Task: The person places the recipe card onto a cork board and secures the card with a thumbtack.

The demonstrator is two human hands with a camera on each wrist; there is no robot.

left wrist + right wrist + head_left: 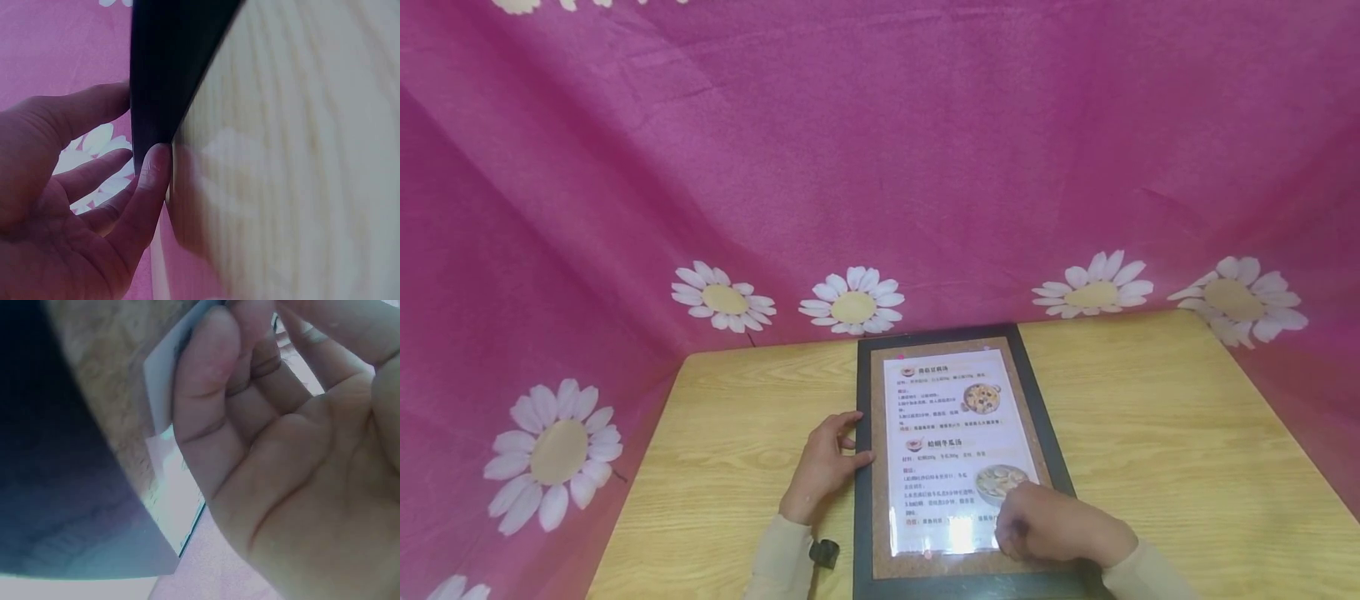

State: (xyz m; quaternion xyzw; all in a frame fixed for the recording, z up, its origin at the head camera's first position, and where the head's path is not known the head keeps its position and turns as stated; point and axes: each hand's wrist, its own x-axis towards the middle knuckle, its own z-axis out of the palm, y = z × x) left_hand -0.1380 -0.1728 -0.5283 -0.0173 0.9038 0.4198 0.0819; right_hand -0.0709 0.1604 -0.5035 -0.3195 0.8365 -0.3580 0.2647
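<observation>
In the head view a cork board (955, 567) with a black frame (862, 521) lies on the wooden table. On it is a glossy printed sheet (934, 479) with two recipes and food pictures. My left hand (823, 465) touches the frame's left side with fingers spread; the left wrist view shows fingertips and thumb against the black edge (164, 56). My right hand (1056, 523) covers the sheet's lower right corner, its fingers curled. In the right wrist view that hand (294, 456) hides its own fingertips, so I cannot tell what they hold.
Small pins hold the sheet's edges, including a pink one (901, 357) at the upper left. A magenta cloth (925, 167) with daisies hangs behind and beside the table (752, 408). The board's far end lies close to the cloth. A black band (824, 553) is at my left wrist.
</observation>
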